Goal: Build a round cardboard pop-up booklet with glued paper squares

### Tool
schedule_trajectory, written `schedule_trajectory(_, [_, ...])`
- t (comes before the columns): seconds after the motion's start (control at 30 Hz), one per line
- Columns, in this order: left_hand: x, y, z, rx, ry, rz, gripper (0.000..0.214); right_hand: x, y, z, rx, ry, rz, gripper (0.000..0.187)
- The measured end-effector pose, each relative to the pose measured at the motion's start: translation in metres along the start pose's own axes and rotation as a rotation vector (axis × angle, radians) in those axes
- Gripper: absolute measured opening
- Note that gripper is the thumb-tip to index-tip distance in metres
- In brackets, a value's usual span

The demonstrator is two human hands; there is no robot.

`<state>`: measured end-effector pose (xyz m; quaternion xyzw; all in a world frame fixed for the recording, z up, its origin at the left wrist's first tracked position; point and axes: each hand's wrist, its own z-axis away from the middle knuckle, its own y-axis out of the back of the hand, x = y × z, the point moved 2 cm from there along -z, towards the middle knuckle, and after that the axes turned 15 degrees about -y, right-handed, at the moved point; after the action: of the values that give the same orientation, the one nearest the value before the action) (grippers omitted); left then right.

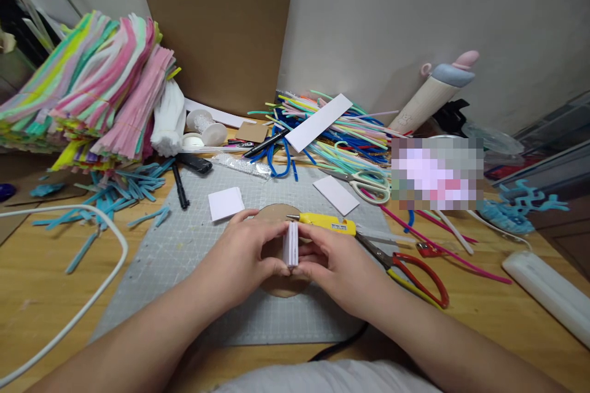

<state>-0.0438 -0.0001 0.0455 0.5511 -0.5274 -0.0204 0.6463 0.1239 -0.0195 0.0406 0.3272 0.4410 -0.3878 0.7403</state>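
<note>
Between my two hands stands a small stack of white foam board pieces (290, 245), held upright on its edge over a round piece of brown cardboard (283, 287). My left hand (249, 245) is closed on the stack from the left, thumb below and fingers above. From the other side my right hand (332, 258) pinches the same stack. Just beyond the right hand lies a yellow hot glue gun (325, 222) with a metal tip. A white square (225, 203) and a white rectangle (336, 195) lie flat on the grey cutting mat (184, 258).
Red-and-yellow-handled scissors (421, 276) lie right of my hand, white-handled scissors (369, 185) farther back. Bundles of pipe cleaners (92, 86) stand at the left. A white cable (120, 239) curves across the left side. A white power strip (546, 295) lies at the right. Cardboard (216, 24) leans on the wall.
</note>
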Motion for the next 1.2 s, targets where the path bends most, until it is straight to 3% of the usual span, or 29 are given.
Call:
schedule_trajectory(0.8, [0.0037,-0.001,0.0018,-0.02,-0.026,-0.095,0.042,-0.0007,-0.0008,-0.0012,0.051,0.004,0.083,0.049])
schedule_trajectory(1.2, [0.0025,-0.0006,0.0046,0.005,-0.085,-0.105,0.04,0.0021,-0.0021,0.0033,0.118,0.087,0.17,0.052])
